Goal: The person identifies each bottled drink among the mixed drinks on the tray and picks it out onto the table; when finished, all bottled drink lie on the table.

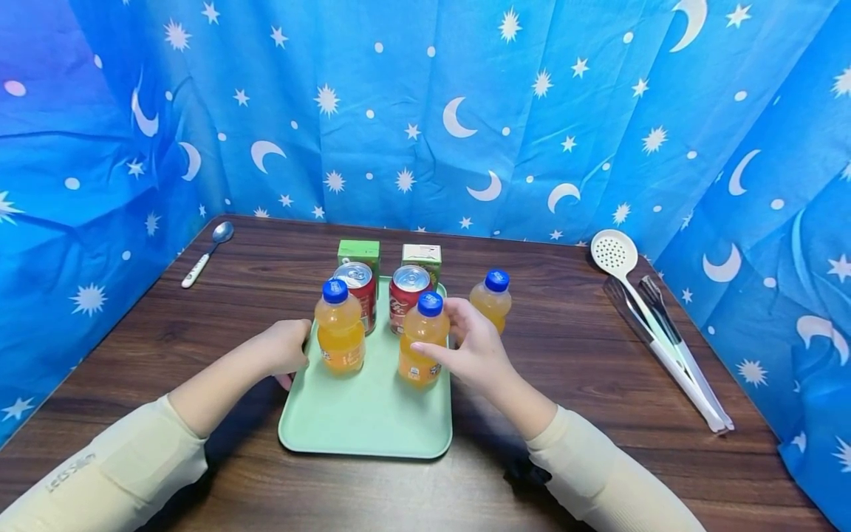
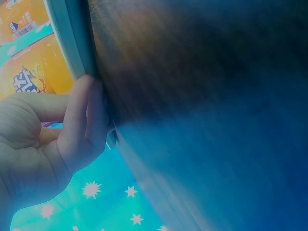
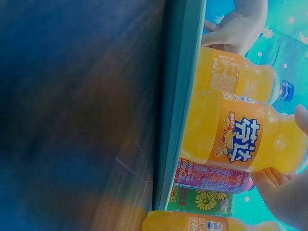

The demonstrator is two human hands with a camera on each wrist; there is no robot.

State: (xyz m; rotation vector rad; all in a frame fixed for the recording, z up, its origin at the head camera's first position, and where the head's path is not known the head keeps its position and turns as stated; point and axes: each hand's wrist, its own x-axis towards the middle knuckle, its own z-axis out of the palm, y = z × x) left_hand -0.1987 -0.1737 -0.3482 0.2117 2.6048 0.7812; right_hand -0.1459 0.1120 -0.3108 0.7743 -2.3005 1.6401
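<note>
A light green tray [image 1: 366,428] lies on the table; its left edge is held by my left hand [image 1: 289,346], the fingers curled at the rim in the left wrist view. My right hand [image 1: 475,343] grips an orange soda bottle [image 1: 419,362] with a blue cap, standing on the tray's right side. The thumb is in front and the fingers reach behind it. Another orange soda bottle [image 1: 342,336] stands on the tray's left. Behind them are two red cola cans, one left [image 1: 366,303] and one right [image 1: 399,307]. A third orange soda bottle [image 1: 490,299] stands beyond the right hand, off the tray.
Two green cartons, one left [image 1: 359,250] and one right [image 1: 425,256], stand behind the cans. A spoon [image 1: 207,255] lies at the back left. On the right lie a white slotted skimmer [image 1: 614,253] and clear-and-white tongs [image 1: 698,384]. Blue star-patterned curtains [image 1: 399,111] enclose the table.
</note>
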